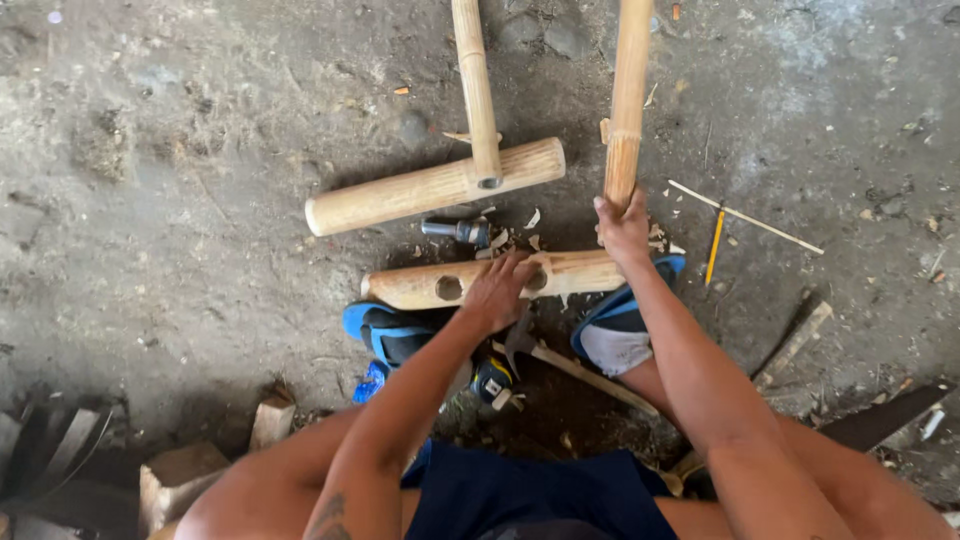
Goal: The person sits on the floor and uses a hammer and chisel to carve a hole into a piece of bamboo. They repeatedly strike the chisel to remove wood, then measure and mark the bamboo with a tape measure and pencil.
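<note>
Squatting on dusty concrete floor (180, 200); left hand (497, 292) flat on drilled log (420, 285), right hand (622, 225) clamped on bamboo pole (628, 100).

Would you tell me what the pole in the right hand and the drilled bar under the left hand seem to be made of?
Pole: apparently bamboo, tan, matte, with a ringed node. Drilled bar: pale bare wood or thick bamboo, unfinished, with round holes and shavings beside it.
</note>
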